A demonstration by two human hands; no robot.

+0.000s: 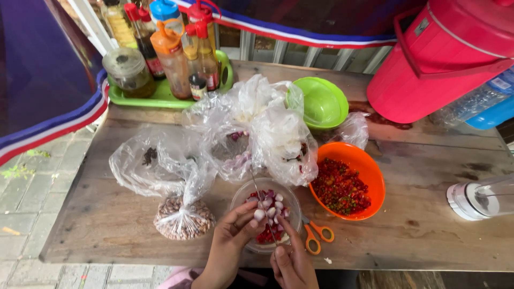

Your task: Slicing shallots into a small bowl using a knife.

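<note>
My left hand [231, 241] pinches a small peeled shallot [259, 214] over a clear glass bowl [240, 196] that holds peeled shallots and red chilli pieces. My right hand [292, 262] grips a thin knife [261, 203] whose blade runs up across the bowl, close to the shallot. Both hands are at the near edge of the wooden table [417, 235].
Orange-handled scissors [316, 235] lie right of the bowl. An orange bowl of chopped chillies [345, 182], a green bowl [321, 101], clear plastic bags [251, 134], a bag of peanuts [184, 218], a green tray of sauce bottles [166, 93], a red container [439, 53] and a blender jar [482, 197] stand around.
</note>
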